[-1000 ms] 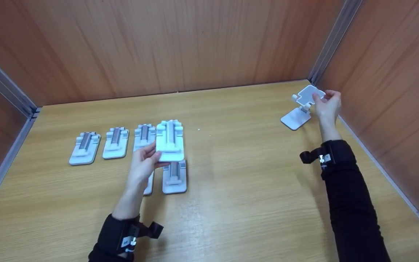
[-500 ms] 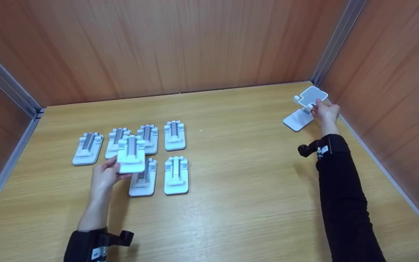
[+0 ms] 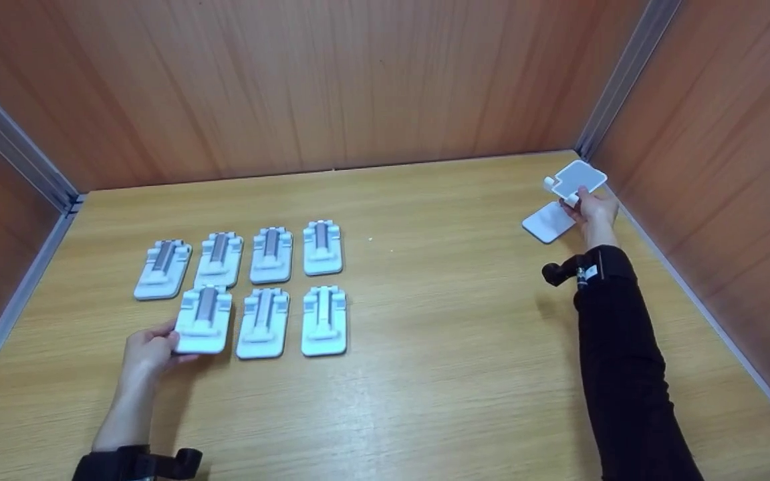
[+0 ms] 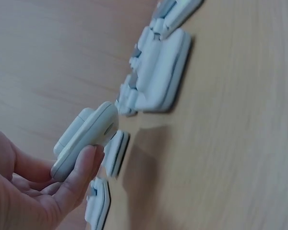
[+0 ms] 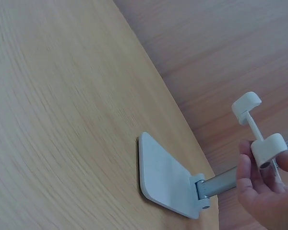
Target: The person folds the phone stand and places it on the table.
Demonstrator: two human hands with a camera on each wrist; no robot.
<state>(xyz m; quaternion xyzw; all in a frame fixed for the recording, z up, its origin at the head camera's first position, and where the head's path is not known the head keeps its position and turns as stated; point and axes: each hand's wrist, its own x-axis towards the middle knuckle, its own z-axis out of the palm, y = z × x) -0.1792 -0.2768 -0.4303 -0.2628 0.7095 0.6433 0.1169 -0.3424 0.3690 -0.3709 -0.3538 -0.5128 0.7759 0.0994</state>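
My left hand (image 3: 146, 353) grips a folded white phone stand (image 3: 203, 329) by its left edge. In the left wrist view, the thumb and fingers pinch this stand (image 4: 86, 136) above the table, its shadow falling below. At the far right corner, my right hand (image 3: 597, 212) holds an unfolded phone stand by its upper plate (image 3: 580, 179). The flat base (image 3: 549, 222) of that stand lies on the table. From the right wrist, a grey post (image 5: 221, 182) shows rising from the hinge toward the fingers, which are around the top part beside two white lugs.
Several folded phone stands (image 3: 271, 255) lie in two rows on the left half of the wooden table (image 3: 425, 374). The front row holds a stand (image 3: 323, 321) nearest the middle. Wood-grain panels (image 3: 331, 80) with grey metal corner posts (image 3: 625, 77) enclose the table.
My left hand has carried its folded stand left and toward me, from above the right column to the front row's left end. My right hand has shifted slightly lower on the unfolded stand.
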